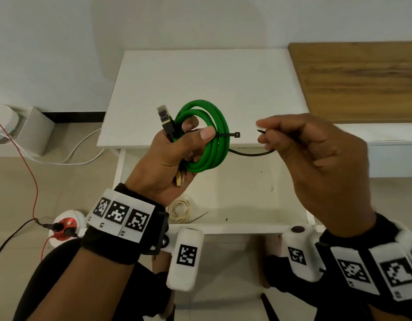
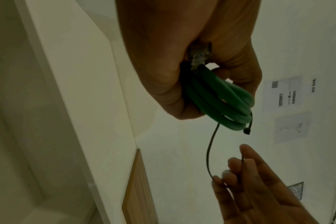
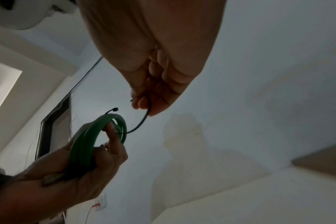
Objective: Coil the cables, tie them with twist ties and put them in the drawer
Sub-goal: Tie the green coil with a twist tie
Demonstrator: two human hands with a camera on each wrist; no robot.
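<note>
My left hand [image 1: 177, 149] grips a coiled green cable [image 1: 212, 140] above the open drawer [image 1: 242, 193], thumb pressed over the coil. Both plug ends show: one sticks up [image 1: 164, 119], one pokes out below my palm [image 1: 180, 179]. A black tie [image 1: 249, 154] loops round the coil, its locking head [image 1: 236, 134] jutting out to the right. My right hand [image 1: 293, 144] pinches the tie's free tail a short way right of the head. The left wrist view shows the coil [image 2: 220, 103] and the tie [image 2: 209, 151]. The right wrist view shows the coil [image 3: 88, 136] and the tie [image 3: 142, 122].
A white cabinet top [image 1: 200, 77] lies behind the coil, a wooden board [image 1: 362, 82] to its right. In the drawer's near left corner lies a cream coiled cable [image 1: 179, 210] with a thin black strand beside it. Red and white wires and a red-topped device [image 1: 66, 225] lie on the floor at left.
</note>
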